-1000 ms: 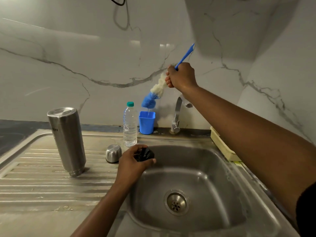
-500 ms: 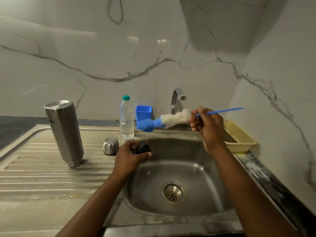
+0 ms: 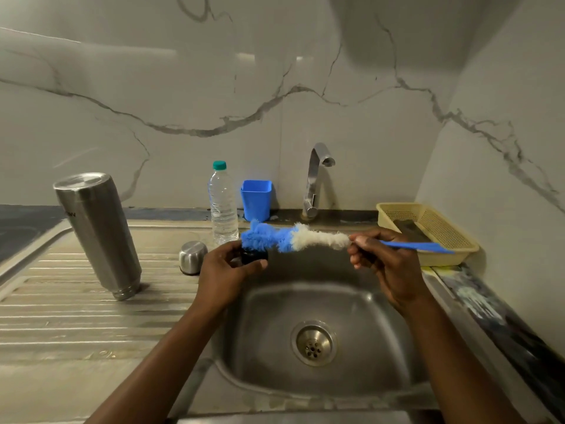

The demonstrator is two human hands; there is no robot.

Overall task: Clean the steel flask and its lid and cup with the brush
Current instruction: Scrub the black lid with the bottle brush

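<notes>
**Brush reaches the lid over the sink**

The steel flask [image 3: 97,234] stands mouth-down at the left of the ribbed table [image 3: 61,316], well apart from both hands. The steel cup [image 3: 192,257] sits upturned just beside the left grip [image 3: 226,270], whose fingers curl round the small black lid [image 3: 253,256] above the sink [image 3: 382,332]. The brush [image 3: 293,238] lies almost level, its blue tip touching the lid. The right grip [image 3: 388,264] pinches its handle just behind the white bristles.

The lid is small and likely wet, so a hard scrub could twist it loose and drop it into the basin. A wide stroke could also knock over the water bottle [image 3: 223,203] close behind.

A second ago the brush was raised high over the blue tumbler [image 3: 256,198]. It has since swung down to the lid, which has hardly shifted.
</notes>
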